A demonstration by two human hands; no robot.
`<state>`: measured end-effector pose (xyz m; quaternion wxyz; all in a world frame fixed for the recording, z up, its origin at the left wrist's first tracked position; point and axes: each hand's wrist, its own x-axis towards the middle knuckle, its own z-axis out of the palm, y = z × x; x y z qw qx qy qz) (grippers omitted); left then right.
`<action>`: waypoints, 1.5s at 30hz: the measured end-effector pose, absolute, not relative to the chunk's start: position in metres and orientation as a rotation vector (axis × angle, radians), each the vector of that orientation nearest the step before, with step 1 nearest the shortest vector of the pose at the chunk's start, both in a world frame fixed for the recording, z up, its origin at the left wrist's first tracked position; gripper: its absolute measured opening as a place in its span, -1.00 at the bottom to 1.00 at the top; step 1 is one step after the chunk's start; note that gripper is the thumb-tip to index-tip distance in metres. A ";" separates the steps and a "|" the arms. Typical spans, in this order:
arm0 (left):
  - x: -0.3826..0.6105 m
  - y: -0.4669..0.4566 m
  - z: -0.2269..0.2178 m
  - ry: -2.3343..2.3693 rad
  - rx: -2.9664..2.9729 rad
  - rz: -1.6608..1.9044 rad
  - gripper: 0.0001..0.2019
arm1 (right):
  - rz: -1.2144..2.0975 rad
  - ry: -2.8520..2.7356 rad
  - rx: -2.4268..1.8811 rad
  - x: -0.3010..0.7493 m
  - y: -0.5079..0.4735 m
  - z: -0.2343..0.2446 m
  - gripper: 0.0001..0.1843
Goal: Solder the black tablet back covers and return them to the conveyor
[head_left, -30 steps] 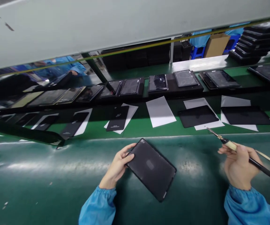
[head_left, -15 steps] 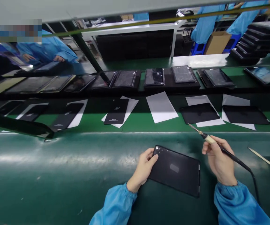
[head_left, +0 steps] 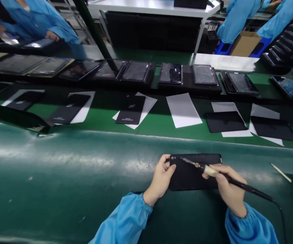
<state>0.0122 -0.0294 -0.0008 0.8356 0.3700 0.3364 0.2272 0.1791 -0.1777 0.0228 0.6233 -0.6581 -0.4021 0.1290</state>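
My left hand (head_left: 161, 177) grips the left end of a black tablet back cover (head_left: 187, 178), thumb on its face near the camera hole corner. A soldering iron (head_left: 211, 170) with a pale grip and black cord is held in my right hand (head_left: 230, 186), like a pen. Its metal tip points left, over the cover's upper left part close to my left thumb. I cannot tell whether the tip touches the cover. My right hand hides part of the cover's right end.
A thin pale stick (head_left: 280, 172) lies on the green bench mat (head_left: 85, 189) at right. Beyond, a green belt (head_left: 103, 118) carries white sheets (head_left: 184, 110) and black covers (head_left: 130, 110). Tablets (head_left: 136, 71) line a raised row behind. A dark post (head_left: 95, 32) slants at left; people in blue work beyond.
My right hand has brought the soldering iron left and down over the cover. The cover has turned to lie straighter across and slightly higher. The head view has shifted.
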 end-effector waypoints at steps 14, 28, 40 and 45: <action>0.008 -0.028 -0.001 0.736 0.794 0.480 -0.64 | 0.398 -1.333 -1.538 0.165 -0.159 0.041 -0.86; 0.008 -0.027 0.001 0.752 0.807 0.478 -0.64 | 0.461 -1.280 -1.532 0.168 -0.161 0.029 -0.83; 0.007 -0.027 0.002 0.739 0.791 0.479 -0.65 | 0.404 -1.306 -1.546 0.176 -0.156 0.047 -0.87; 0.006 -0.026 0.003 0.732 0.801 0.477 -0.67 | 0.439 -1.324 -1.551 0.174 -0.150 0.048 -0.85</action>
